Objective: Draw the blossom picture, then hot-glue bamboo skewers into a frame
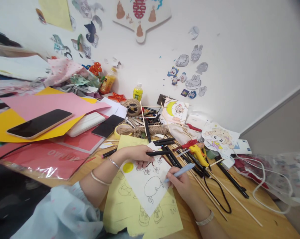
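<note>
My left hand (137, 155) grips a black marker (158, 153) and rests on the upper edge of a white drawing sheet (147, 184). The sheet shows a yellow circle, small flowers and an outlined round shape. It lies on a yellow paper (130, 212) with more line drawings. My right hand (179, 182) holds a light blue pen (181, 171), its tip touching the white sheet near the outlined shape. A bracelet sits on each wrist.
Several black markers (175, 158), a yellow glue gun (199, 154) with black cord and thin wooden sticks (229, 196) lie right of the hands. Twine (133, 105), a phone (39, 123), coloured paper and a plastic bag (276, 176) crowd the wooden table (242, 220).
</note>
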Demonstrator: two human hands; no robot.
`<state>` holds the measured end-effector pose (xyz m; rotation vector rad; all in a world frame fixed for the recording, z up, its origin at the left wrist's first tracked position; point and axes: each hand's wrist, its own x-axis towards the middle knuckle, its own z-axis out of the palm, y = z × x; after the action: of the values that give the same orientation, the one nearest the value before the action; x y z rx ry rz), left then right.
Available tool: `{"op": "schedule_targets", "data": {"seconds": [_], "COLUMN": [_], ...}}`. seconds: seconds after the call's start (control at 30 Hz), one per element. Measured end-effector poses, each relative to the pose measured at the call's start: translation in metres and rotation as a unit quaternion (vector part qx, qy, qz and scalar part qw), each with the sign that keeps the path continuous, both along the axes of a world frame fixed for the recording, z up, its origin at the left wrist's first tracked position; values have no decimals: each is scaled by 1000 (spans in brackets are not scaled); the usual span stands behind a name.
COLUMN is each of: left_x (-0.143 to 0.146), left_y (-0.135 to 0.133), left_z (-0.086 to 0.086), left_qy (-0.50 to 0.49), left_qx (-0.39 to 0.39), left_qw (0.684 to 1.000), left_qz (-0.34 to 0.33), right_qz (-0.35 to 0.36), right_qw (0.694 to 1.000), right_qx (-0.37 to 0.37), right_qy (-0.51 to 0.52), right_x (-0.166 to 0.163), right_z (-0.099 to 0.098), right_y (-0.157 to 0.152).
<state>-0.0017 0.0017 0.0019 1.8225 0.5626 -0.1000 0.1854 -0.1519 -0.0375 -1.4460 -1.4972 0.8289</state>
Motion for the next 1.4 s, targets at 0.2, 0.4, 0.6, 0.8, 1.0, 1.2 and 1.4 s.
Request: {"op": "schedule_targets", "data": {"seconds": [0.2,0.4,0.6,0.8,1.0,1.2,1.4], "left_x": [0,10,10,8,9,9,9], "left_y": [-2,-11,-13,-12,-9,-7,-7], "left_z": [2,-5,-3,-1,-7,-11,-10], "left_qy": [-34,-30,-27,-14,-12,-14,-11], "left_qx": [17,4,-2,10,10,7,-1], "left_qw": [999,999,1000,1000,1000,1000,1000], "left_qz": [29,26,15,15,11,11,10], "right_qz": [-33,-26,7,30,27,33,20], "right_qw": [996,997,998,995,992,989,989], "right_qx": [84,66,39,20,11,0,0], "right_qy": [-2,24,-49,-96,-121,-141,-150], "right_x": [-3,-11,-25,-39,-40,-41,-39], "right_z": [16,8,2,-8,-8,-7,-9], "right_y": [-3,-5,-4,4,4,2,1]}}
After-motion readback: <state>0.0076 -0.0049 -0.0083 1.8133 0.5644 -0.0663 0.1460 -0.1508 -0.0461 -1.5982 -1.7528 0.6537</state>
